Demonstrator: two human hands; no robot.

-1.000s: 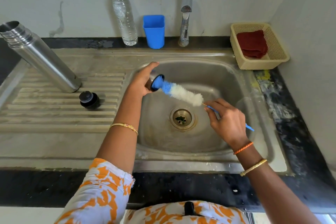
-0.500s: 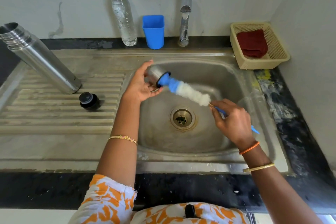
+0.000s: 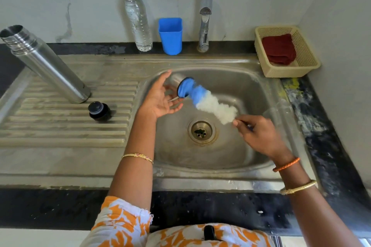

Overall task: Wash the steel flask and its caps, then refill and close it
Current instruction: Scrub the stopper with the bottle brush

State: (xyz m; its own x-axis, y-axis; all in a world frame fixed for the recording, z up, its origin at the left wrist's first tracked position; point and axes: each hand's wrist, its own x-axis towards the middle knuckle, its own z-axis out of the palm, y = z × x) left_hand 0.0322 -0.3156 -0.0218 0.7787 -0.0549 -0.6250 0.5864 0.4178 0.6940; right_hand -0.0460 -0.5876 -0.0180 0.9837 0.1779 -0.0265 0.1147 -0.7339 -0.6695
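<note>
Compared to a moment ago, the left hand [image 3: 160,98] is opening up more, palm showing, steel cap [image 3: 175,82] just cradled against the fingers rather than properly gripped. The bottle brush [image 3: 208,102] is poking its blue end into the cap, bristles blurry, and the right hand [image 3: 259,136] is pinching its handle closer to the drain [image 3: 202,131]. Counting: one steel flask [image 3: 46,64] standing open on the drainboard, one black stopper [image 3: 98,110] beside it, one water bottle [image 3: 138,20], one blue cup [image 3: 170,35], one basket [image 3: 287,51].
</note>
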